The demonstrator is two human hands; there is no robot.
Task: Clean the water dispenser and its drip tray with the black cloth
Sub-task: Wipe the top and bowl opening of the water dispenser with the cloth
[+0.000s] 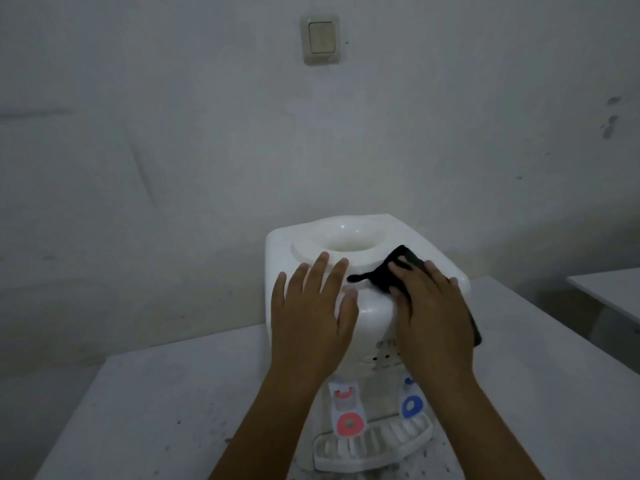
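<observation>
A white tabletop water dispenser [374, 313] stands on a white table [156, 410], with no bottle in its round top opening. My left hand [311, 313] lies flat with spread fingers on the dispenser's top front left. My right hand [433, 313] presses the black cloth [405, 261] flat onto the top right of the dispenser; cloth shows beyond the fingertips and along the hand's right edge. Below are a red tap [349, 424] and a blue tap [412, 407]. The white slotted drip tray [374, 445] sits at the dispenser's foot.
A grey-white wall rises right behind the dispenser, with a light switch [320, 39] high up. The table surface is speckled with dark spots. A second white table edge [609, 292] shows at the far right.
</observation>
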